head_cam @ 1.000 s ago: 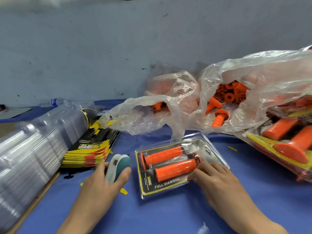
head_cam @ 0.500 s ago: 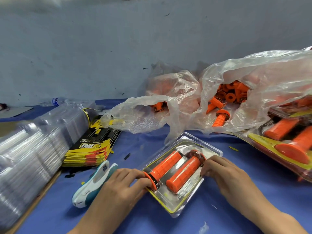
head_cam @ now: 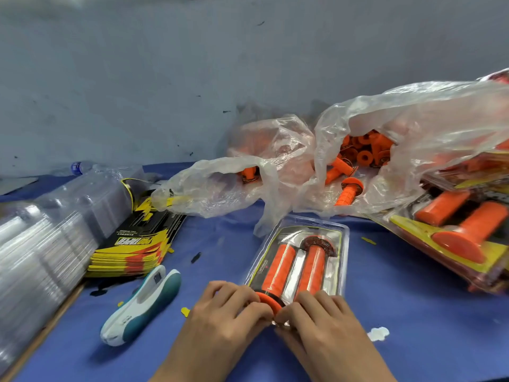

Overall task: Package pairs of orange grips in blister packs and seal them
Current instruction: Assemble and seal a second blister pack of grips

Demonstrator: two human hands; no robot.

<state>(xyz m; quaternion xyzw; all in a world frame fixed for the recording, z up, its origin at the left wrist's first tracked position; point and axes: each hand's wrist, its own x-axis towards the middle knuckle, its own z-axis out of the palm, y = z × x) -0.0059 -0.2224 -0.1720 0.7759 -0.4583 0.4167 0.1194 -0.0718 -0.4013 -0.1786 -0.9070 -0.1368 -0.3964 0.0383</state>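
A clear blister pack [head_cam: 316, 226] is laid lengthwise on the blue table [head_cam: 413, 312], and a pair of orange grips [head_cam: 278, 268] is seated in it side by side over a printed card. At the near end of the blister pack the left grip [head_cam: 220, 318], a bare hand, is curled over the near left corner, its fingertips laid by the flange of the left orange piece. The right grip [head_cam: 322, 323], the other bare hand, is curled over the near right corner. The near edge of the pack is pinched by both, and the two are brought together, thumb to thumb.

Left of the blister pack a white and teal stapler [head_cam: 143, 301] is laid on the table. Further left of the pack a stack of yellow and black cards [head_cam: 132, 249] is seen, and beyond that a stack of clear empty blisters [head_cam: 41, 244]. Behind the pack, loose orange pieces are held in crumpled plastic bags [head_cam: 413, 119]. To the right of the pack, filled packs [head_cam: 454, 230] are piled.
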